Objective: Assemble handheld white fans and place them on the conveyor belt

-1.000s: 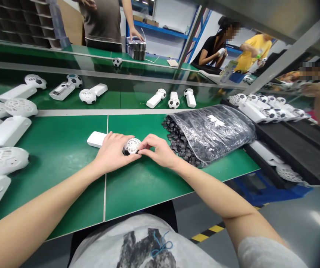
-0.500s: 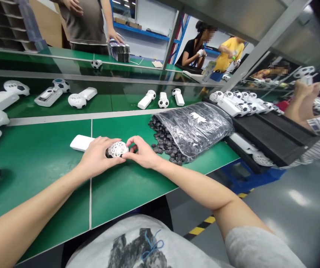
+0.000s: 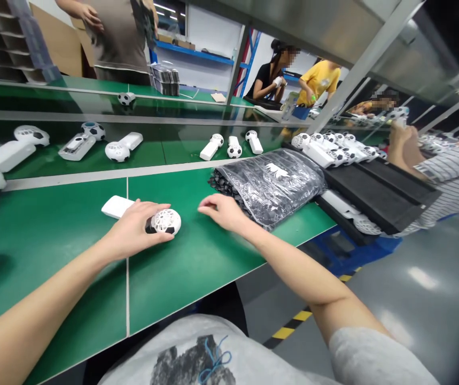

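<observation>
On the transparent, glossy plastic bag (image 3: 281, 195) a jagged white patch (image 3: 276, 171) is seen; whether any lettering is carried by it cannot be made out. A dark, smudged print (image 3: 173, 359) is borne by the pale grey shirt (image 3: 261, 363).

The flat green work surface (image 3: 80, 305) is bounded on the near side by a slanting edge and on the far side by a pale grey strip (image 3: 93, 176), and is crossed by a thin white line (image 3: 127, 299). A short stretch of green is left between the two hands, and a broader one between them and the near edge. On the right, room is limited by the bag, at whose mouth small black flat pieces (image 3: 224, 185) are heaped, and by a flat black tray (image 3: 377, 187).

By the left hand (image 3: 133, 230) a white lattice-domed ball with black football patches (image 3: 168, 220) is held firmly, the thumb being set on its near side and the fingers on its far side. A white rounded plastic handle (image 3: 117, 206) is seen past the knuckles; its join to the ball is hidden.

The right hand (image 3: 227, 214) is poised apart from the ball, near the bag's mouth. Its thumb and forefinger are narrowly pinched; whether anything is held between them cannot be told.
</observation>
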A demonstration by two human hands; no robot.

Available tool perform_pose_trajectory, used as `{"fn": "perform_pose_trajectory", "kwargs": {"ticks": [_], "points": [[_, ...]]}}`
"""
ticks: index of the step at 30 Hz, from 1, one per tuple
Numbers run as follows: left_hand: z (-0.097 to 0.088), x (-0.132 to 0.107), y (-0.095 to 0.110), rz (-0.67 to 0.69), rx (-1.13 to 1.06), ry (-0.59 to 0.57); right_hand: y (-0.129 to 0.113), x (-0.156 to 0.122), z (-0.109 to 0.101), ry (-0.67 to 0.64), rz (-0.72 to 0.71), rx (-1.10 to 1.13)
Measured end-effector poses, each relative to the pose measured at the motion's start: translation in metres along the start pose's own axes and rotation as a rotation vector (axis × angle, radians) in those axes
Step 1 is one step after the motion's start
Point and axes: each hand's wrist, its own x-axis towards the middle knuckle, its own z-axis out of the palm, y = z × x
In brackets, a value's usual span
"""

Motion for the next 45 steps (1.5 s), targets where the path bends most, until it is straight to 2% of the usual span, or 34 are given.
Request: {"fn": "perform_pose_trajectory", "kwargs": {"ticks": [2,4,6,8,10,12,14,17,20,23,31,36,39,41,45], "points": [[0.006,-0.004,0.003,-0.061,0.044,0.026,0.009,-0.007,-0.012,-0.016,0.023,-0.352],[0.014,-0.008,0.007,-0.110,0.087,0.090,0.014,-0.013,-0.016,-0.092,0.012,-0.601],[0.018,-0.009,0.008,-0.100,0.100,0.115,0.015,-0.014,-0.014,-0.141,-0.016,-0.710],[0.014,-0.009,0.006,-0.051,0.063,0.032,0.015,-0.014,-0.011,-0.154,-0.030,-0.734],[0.007,-0.009,0.003,0.015,-0.029,-0.107,0.012,-0.013,-0.009,-0.132,-0.034,-0.714],[0.001,-0.010,0.001,0.063,-0.126,-0.184,0.006,-0.013,-0.009,-0.092,-0.058,-0.556],[0.000,-0.011,0.002,0.075,-0.190,-0.175,-0.005,-0.016,-0.007,-0.074,-0.104,-0.234],[0.007,-0.010,0.006,0.047,-0.246,-0.098,-0.027,-0.020,0.003,-0.120,-0.160,0.223],[0.013,-0.010,0.008,0.047,-0.278,-0.053,-0.041,-0.017,0.015,-0.135,-0.150,0.432],[0.013,-0.010,0.008,0.037,-0.289,-0.051,-0.044,-0.011,0.024,-0.131,-0.099,0.541],[0.009,-0.009,0.011,-0.020,-0.316,-0.078,-0.039,-0.002,0.021,-0.142,-0.100,0.564],[0.012,-0.006,0.012,0.032,-0.304,-0.037,-0.033,0.004,0.031,-0.189,-0.045,0.623],[0.012,-0.005,0.011,0.068,-0.300,-0.047,-0.025,0.005,0.024,-0.231,-0.048,0.620],[0.013,-0.005,0.009,0.084,-0.299,-0.061,-0.016,0.001,0.007,-0.187,-0.046,0.486],[0.016,-0.006,0.002,-0.008,-0.246,-0.012,0.006,-0.016,-0.030,0.018,0.029,-0.040]]}}
